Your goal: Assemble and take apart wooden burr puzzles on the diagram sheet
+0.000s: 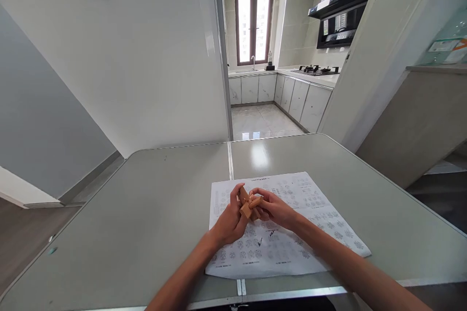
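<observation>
A cluster of small wooden pieces (246,210) is held up between the two hands, above the left part of a large printed sheet (270,270) that lies on the near half of the bench (153,214), reaching across its metal center seam (230,161). The left hand (229,221) pinches the cluster from the left, its index finger arched over the far side and its thumb low on the near side. The right hand (275,209) closes in from the right, fingertips drawn together on a piece that juts out toward it. The fingers cover much of the wood, so I cannot tell whether the pieces are locked together or merely pressed against each other.

The wood looks light, stiff and dry, with flat faces that should give bare fingertips a fair grip and little tendency to slip. The joints are probably the weak point: a hard squeeze or twist could shift one piece against another. The best hold seems to be across opposite flat faces of the crossing middle, with the jutting end taken lightly by its sides.
</observation>
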Demonstrator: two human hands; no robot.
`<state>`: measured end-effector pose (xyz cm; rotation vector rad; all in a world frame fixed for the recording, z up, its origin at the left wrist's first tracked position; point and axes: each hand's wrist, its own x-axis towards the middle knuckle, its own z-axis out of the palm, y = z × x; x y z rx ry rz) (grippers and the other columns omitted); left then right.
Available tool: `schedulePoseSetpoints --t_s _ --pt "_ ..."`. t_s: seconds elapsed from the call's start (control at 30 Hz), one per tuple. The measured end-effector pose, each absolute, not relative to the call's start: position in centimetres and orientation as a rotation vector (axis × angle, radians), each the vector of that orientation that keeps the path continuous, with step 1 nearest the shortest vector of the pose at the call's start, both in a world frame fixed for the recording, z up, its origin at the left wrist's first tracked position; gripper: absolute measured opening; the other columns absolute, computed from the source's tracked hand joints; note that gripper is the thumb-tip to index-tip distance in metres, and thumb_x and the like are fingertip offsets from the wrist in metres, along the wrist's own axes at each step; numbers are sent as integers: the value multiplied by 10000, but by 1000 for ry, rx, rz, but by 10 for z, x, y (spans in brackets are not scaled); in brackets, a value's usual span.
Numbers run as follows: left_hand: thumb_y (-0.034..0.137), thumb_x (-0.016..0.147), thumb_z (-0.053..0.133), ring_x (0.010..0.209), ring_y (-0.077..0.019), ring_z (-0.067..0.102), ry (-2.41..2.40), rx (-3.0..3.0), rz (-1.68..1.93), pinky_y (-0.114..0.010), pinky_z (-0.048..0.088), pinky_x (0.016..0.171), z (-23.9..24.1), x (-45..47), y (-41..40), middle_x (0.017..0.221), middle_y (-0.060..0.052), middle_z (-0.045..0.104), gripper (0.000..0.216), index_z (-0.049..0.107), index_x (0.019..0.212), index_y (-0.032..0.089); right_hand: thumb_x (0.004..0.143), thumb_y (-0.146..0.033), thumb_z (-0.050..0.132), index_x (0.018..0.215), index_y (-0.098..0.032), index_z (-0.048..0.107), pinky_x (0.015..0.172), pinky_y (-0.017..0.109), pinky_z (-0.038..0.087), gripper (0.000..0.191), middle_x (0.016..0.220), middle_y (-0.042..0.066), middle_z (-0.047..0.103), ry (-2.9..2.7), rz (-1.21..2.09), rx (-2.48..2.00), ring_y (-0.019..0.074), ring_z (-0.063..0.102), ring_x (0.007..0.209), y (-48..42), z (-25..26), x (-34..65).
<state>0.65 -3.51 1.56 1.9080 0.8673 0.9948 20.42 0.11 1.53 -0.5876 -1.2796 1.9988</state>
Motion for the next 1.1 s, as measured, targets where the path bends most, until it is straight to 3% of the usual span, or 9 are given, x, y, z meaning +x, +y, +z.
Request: schedulePoseSetpoints --t_s 0.13,0.23,0.3,0.4,0.63,0.8,1.1 --pt "215 946 601 752 -155 620 892 1863 944 -286 496 677 29 10 -37 1005 -53 641 848 39 1579 266 889 -543 744 1016 -217 569 492 239 221 392 587 -88 482 -1218 1994 -609 77 319 484 4 10 205" --pt "193 877 676 867 -185 669 860 1786 920 -306 531 726 37 13 -40 1141 -82 644 983 5 1585 318 880 -550 753 1028 -221 575 491 237 235 402 584 -91 477 -1209 1968 -640 79 341 479 5 10 206" --pt "237 930 635 926 -197 684 863 1724 940 -361 549 812 39 16 -41 1176 -90 652 903 17 1583 314 863 -555 767 1021 -224 575 494 237 246 415 591 -87 491 -1215 1946 -648 82 361 484 5 9 205" --pt "326 1014 543 960 -217 678 888 1693 974 -419 534 887 36 18 -41 1066 -81 697 751 54 1578 244 857 -570 762 1025 -220 575 502 239 270 432 594 -77 521 -1253 1894 -654 89 392 496 4 7 202" --pt "383 1030 551 968 -219 664 903 1701 999 -403 540 866 31 16 -36 1096 -102 712 688 129 1552 234 874 -565 741 1022 -217 571 494 234 271 415 563 -84 516 -1249 1859 -679 84 380 479 3 6 198" --pt "421 1010 593 1036 -233 648 922 1702 1056 -374 535 865 28 17 -35 1008 -87 719 687 185 1527 227 881 -584 727 1028 -213 575 497 235 287 427 534 -93 498 -1268 1809 -683 86 374 466 2 5 197" --pt "445 782 862 783 -169 683 1107 1746 1256 -278 556 710 33 19 -35 946 -3 656 763 434 1391 273 903 -553 722 1024 -217 572 492 236 273 388 565 -84 523 -1259 1786 -678 77 356 464 -1 8 193"
